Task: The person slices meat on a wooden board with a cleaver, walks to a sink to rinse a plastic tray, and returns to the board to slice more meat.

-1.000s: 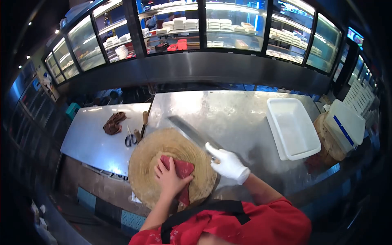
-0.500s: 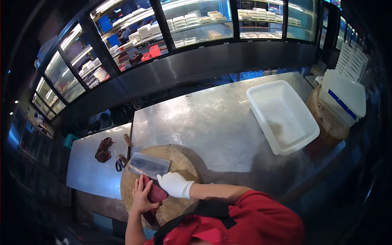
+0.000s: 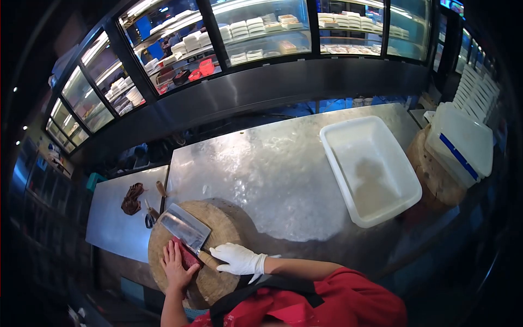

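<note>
A slab of raw red meat (image 3: 188, 258) lies on a round wooden chopping block (image 3: 220, 223), partly covered by my bare left hand (image 3: 177, 268). The fingers of that hand are spread and rest flat on the meat. Beside the meat, a cleaver (image 3: 186, 226) lies with its broad blade flat across the block. Its wooden handle (image 3: 209, 260) points towards my right hand (image 3: 238, 259), which wears a white glove. The gloved fingers are apart at the handle's end, and most of the handle shows uncovered.
A white plastic tub (image 3: 357, 201) stands on the steel table (image 3: 245, 158). On the left table are scissors (image 3: 149, 218), a dark crumpled item (image 3: 132, 199) and a wooden handle-like piece (image 3: 161, 188). Lidded containers (image 3: 460, 141) sit at right. Glass display cases (image 3: 261, 32) line the back.
The cleaver has turned, its handle swinging towards me and its blade now flat on the block. My right hand has loosened and drawn back along the handle. My left hand stays on the meat.
</note>
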Motion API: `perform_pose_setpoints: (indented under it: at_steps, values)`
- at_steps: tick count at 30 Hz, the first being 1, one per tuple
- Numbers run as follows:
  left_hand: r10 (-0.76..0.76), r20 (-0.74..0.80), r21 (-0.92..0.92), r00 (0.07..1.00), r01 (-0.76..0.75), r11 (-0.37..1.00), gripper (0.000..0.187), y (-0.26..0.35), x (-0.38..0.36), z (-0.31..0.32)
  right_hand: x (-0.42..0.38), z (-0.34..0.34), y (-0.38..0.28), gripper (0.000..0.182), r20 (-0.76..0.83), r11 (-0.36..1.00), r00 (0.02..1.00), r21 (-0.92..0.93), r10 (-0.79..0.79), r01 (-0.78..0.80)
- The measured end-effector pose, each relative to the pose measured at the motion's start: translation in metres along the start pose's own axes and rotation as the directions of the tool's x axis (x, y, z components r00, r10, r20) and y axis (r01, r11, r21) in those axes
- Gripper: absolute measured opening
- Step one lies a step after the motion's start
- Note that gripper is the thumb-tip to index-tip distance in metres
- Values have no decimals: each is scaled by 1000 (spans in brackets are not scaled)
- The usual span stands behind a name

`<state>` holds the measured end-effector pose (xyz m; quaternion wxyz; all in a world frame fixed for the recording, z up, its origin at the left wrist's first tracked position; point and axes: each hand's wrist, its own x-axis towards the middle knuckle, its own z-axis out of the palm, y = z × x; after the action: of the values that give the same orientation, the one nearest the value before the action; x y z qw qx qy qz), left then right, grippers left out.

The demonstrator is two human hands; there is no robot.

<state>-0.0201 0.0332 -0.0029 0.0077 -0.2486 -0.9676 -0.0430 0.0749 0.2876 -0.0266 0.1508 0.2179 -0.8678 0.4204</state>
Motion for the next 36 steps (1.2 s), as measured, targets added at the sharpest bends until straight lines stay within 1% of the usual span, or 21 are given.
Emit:
perform_pose_setpoints:
  at_steps: [7,10,12,13,14,16,21,22,23,24,26,27,28,29,30,31,32,33,34,35,36]
  values:
    - [-16,0,6,1000,16,1000,114,4,0,-4,7,1,2,56,0,999,999,8,-32,32]
    - [-7,-13,2,1000,7,1000,115,1,0,0,11,-4,-8,62,22,999,1000,-44,-17,18]
    - [-5,-8,11,1000,5,1000,116,1,2,0,20,-15,-23,72,138,982,981,-147,140,-119]
    - [-17,2,-3,1000,17,1000,115,6,4,-3,27,-16,-26,83,186,968,963,-193,197,-161]
    - [-35,16,-14,999,35,999,114,8,2,-7,35,-17,-30,88,204,959,947,-191,248,-210]
    - [-15,-8,18,1000,16,1000,112,10,3,-7,50,-18,-41,93,252,933,916,-262,312,-245]
    - [76,-140,9,987,-76,997,110,3,3,2,76,21,-40,101,201,867,905,-421,375,-266]
    - [111,-166,-1,980,-112,994,109,-2,4,6,82,25,-42,96,186,848,890,-432,417,-308]
    - [82,-164,-148,983,-107,983,102,-7,4,0,85,25,-41,85,238,839,869,-458,435,-294]
    - [51,-162,-290,985,-97,952,95,-14,3,-7,85,25,-35,77,220,832,859,-442,463,-336]
    - [-58,-252,-429,966,-58,901,79,-38,7,-1,84,6,-20,73,192,849,872,-393,450,-352]
    - [-65,-240,-309,969,-13,951,69,-45,5,1,87,-13,-25,71,216,840,837,-351,503,-414]
    - [-63,-238,-310,969,-15,951,69,-47,5,3,89,-29,-27,68,235,825,803,-314,548,-471]
    - [-55,-208,-342,977,-20,939,68,-46,3,6,80,-39,-21,68,231,822,802,-315,551,-475]
    - [-44,-180,-375,983,-27,927,67,-42,3,9,69,-51,-15,64,293,681,740,292,605,-672]
    - [-35,-165,-355,986,-27,935,67,-39,3,5,64,-55,-17,61,386,221,698,760,603,-611]
    - [-28,-156,-357,987,-30,934,67,-35,2,3,60,-55,-21,61,385,213,692,762,611,-612]
    - [-57,-135,-351,989,6,936,69,-32,0,3,58,-59,-39,53,69,699,845,528,530,-482]
    - [-86,-112,-342,990,43,939,71,-27,-2,3,57,-63,-57,47,-154,961,950,92,273,-261]
    - [-97,-124,-360,988,46,932,73,-19,-8,3,58,-70,-79,47,-153,957,946,100,286,-273]
    - [-109,-133,-376,985,52,925,75,-10,-16,5,59,-78,-103,44,-141,882,881,222,451,-416]
